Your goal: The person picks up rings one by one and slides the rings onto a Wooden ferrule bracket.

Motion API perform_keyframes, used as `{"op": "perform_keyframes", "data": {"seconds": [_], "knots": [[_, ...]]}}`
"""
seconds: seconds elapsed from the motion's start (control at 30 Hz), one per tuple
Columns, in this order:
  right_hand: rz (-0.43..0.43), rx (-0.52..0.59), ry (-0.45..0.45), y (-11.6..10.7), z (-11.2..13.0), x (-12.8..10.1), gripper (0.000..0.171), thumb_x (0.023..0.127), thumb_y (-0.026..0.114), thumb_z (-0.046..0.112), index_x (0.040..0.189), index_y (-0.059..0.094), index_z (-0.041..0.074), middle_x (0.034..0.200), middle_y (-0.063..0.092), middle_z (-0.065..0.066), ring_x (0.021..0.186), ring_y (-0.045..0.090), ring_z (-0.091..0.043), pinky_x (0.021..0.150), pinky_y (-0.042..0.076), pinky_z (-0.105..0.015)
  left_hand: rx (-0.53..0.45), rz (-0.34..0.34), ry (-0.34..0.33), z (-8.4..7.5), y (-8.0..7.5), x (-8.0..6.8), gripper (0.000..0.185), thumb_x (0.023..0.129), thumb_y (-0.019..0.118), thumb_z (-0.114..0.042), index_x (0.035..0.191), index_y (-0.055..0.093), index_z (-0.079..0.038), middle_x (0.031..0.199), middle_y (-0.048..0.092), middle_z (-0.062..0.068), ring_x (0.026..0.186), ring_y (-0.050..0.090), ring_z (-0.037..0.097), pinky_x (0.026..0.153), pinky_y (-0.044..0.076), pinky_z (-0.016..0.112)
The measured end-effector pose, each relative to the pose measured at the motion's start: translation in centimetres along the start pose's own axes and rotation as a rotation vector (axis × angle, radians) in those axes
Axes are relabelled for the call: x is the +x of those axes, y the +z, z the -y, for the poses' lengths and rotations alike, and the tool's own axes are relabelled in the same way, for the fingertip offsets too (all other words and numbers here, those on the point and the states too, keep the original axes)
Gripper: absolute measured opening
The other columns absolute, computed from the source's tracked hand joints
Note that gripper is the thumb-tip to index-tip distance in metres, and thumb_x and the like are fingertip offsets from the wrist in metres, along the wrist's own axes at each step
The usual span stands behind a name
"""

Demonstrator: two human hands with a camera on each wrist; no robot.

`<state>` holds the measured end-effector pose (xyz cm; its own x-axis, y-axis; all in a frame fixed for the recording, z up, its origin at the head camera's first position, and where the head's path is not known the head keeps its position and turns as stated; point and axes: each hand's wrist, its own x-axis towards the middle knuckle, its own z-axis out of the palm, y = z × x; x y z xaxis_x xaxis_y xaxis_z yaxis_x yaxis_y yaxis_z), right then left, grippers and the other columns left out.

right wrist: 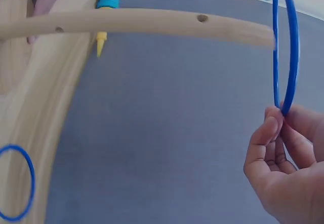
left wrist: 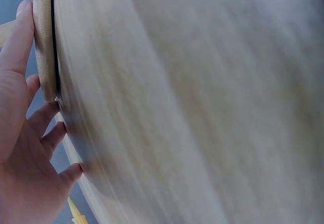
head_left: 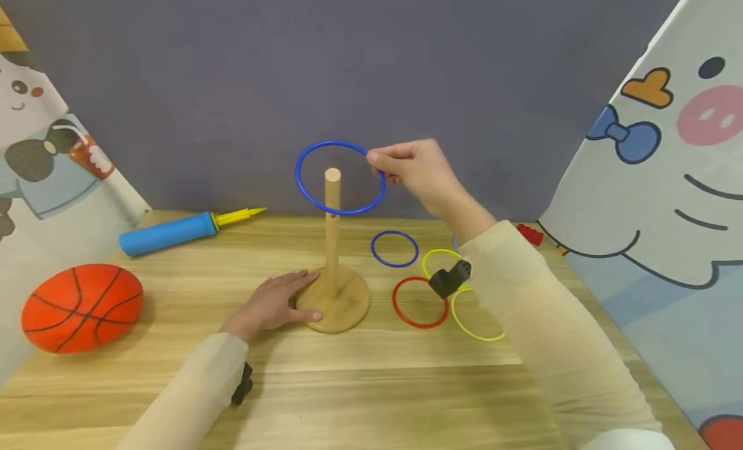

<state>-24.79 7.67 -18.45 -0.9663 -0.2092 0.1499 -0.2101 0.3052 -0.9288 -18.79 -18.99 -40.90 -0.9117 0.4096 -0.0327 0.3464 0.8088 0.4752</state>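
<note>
Right hand, raised above the desk, pinches the rim of a thin blue plastic ring between thumb and fingertips; the ring is held tilted at the top of the post, whose tip shows inside the ring's outline in the head view. Left hand lies with fingers straight and spread, its thumb and fingertips resting on the edge of the round base.

Light wood-grain desk: carries all items below.

Orange rubber basketball, partly flattened: at the left edge of the desk, well apart from both hands.

Blue cylindrical hand pump with yellow nozzle: lies on its side at the back left, nozzle pointing right.

Pale wooden ring-toss stand, a round disc base with an upright dowel post: near the middle of the desk; small holes are visible along the post in the right wrist view.

Loose rings lying flat to the right of the stand: a yellow ring nearest the right forearm, a red ring just beside it, a second yellow ring behind these, and a smaller blue ring nearest the post.

Small red object: at the back right, partly hidden by the sleeve.
</note>
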Motion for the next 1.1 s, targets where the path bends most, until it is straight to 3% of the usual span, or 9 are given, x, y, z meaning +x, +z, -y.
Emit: {"op": "perform_keyframes", "data": {"seconds": [0.4,0.63,0.9,1.1], "knots": [[0.027,-0.087,0.089,1.9,-4.1,-0.2,0.026,0.097,0.072,0.025,0.111,0.079,0.004,0.099,0.076,-0.012,0.081,0.065,-0.017,0.073,0.054,-0.024,0.019,0.015,-0.009,-0.4,0.1,0.5,0.093,0.088,0.072,-0.059,0.158,0.037,-0.010,0.160,0.033,0.023,0.147,0.030,0.046,0.120,0.018,0.065],[0.057,-0.088,0.140,3.0,-7.5,-1.2,0.026,0.098,0.071,0.022,0.112,0.078,0.002,0.101,0.075,-0.012,0.085,0.065,-0.021,0.082,0.056,-0.033,0.029,0.011,-0.012,-0.4,0.1,0.6,0.094,0.087,0.073,-0.059,0.159,0.036,-0.011,0.161,0.034,0.022,0.147,0.030,0.045,0.120,0.017,0.065],[0.030,-0.098,0.147,4.7,-11.2,-2.4,0.024,0.096,0.073,0.020,0.107,0.079,0.000,0.080,0.070,-0.002,0.075,0.061,-0.017,0.063,0.044,-0.022,0.002,-0.010,-0.027,-0.6,0.0,0.2,0.098,0.085,0.075,-0.058,0.159,0.034,-0.008,0.156,0.037,0.029,0.143,0.035,0.049,0.119,0.018,0.066],[0.028,-0.142,0.149,5.9,-13.5,-3.0,0.022,0.095,0.074,0.018,0.107,0.079,0.000,0.082,0.074,-0.002,0.077,0.067,-0.019,0.061,0.045,-0.018,-0.025,-0.011,-0.008,-0.4,-0.3,-0.1,0.100,0.084,0.078,-0.055,0.158,0.034,-0.006,0.156,0.037,0.030,0.143,0.035,0.049,0.118,0.017,0.068]]}}
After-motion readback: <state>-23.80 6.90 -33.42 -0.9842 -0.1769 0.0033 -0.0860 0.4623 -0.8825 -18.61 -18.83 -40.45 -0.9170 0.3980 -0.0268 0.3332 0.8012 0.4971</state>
